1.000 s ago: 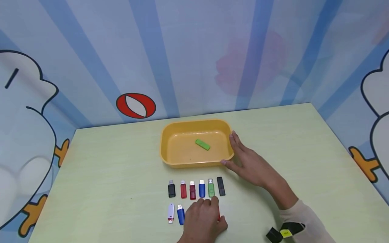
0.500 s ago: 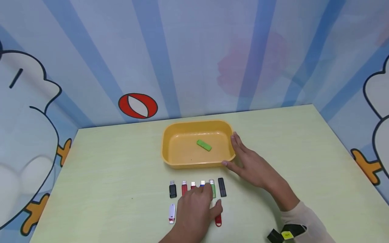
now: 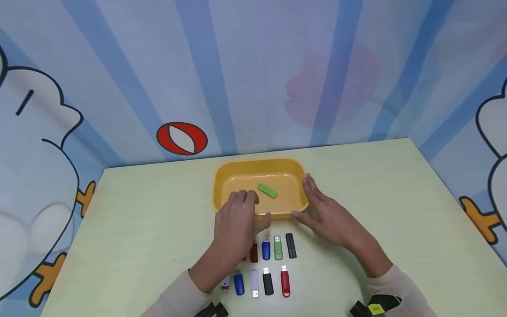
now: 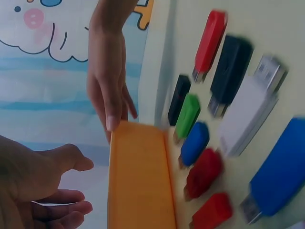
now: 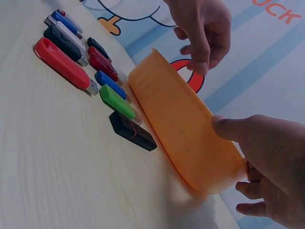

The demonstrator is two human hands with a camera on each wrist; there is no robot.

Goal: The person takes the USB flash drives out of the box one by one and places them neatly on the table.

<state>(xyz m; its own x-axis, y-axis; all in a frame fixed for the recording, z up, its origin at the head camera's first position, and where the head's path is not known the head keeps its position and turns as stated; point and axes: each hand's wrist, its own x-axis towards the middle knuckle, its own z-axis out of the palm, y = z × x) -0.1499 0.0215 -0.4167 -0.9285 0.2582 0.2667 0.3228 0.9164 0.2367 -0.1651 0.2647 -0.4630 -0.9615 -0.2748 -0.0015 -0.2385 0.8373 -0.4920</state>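
Observation:
In the head view a yellow plastic tray (image 3: 283,187) stands at the back of the table, a bright green USB flash drive (image 3: 267,190) lying in it. My left hand (image 3: 235,224) is over the tray's front rim, fingers bent and thumb apart; the left wrist view shows nothing between them. My right hand (image 3: 330,215) rests against the tray's right front corner, thumb at the rim and fingers along the end wall. Two rows of flash drives lie before the tray. Blue (image 3: 266,249), green (image 3: 278,248) and black (image 3: 291,245) drives show behind; my left forearm hides others.
The front row has a blue drive (image 3: 239,283), a pale lilac drive (image 3: 255,281), a black drive (image 3: 267,281) and a red drive (image 3: 285,281). A printed cartoon backdrop (image 3: 253,79) rises behind the table (image 3: 158,220).
My left hand has moved from over the flash drives, forward and slightly left, to the tray's front rim. The front row shows again. My right hand stays at the tray.

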